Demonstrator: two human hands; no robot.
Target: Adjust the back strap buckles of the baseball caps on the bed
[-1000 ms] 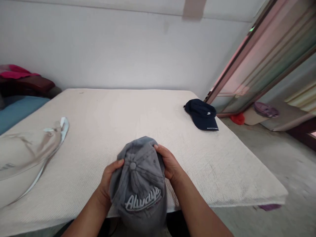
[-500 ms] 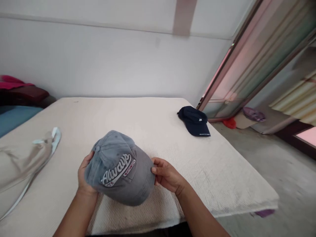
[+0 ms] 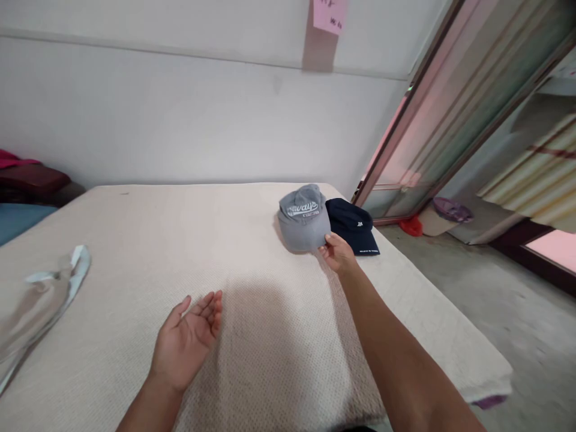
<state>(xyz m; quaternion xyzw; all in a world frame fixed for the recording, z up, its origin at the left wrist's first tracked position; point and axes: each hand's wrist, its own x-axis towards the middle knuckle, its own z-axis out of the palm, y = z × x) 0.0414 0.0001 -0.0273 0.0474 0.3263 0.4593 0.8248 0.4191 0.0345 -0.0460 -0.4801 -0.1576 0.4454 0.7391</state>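
Note:
A grey baseball cap [image 3: 306, 225] with white "Always" lettering is at the far right part of the cloth-covered surface [image 3: 189, 234]. My right hand [image 3: 338, 252] pinches the right edge of its brim. Beside it, partly behind the grey cap and my hand, lies a navy baseball cap [image 3: 348, 219] with a small white emblem. My left hand [image 3: 188, 342] is over the near middle of the surface, palm up with fingers apart, holding nothing. At the left edge lies a beige hat-like fabric item [image 3: 38, 315] with a pale rim, cut off by the frame.
A white wall [image 3: 180, 120] stands along the far side, with a pink note [image 3: 330, 15] high on it. At the right are a sliding door frame [image 3: 405, 120] and a grey floor [image 3: 454, 270]. A dark red furniture piece [image 3: 33, 180] is at far left.
The grey cap has moved from between both hands, away and to the right, up against the navy cap. My left hand has let go of it. My right hand has kept its brim.

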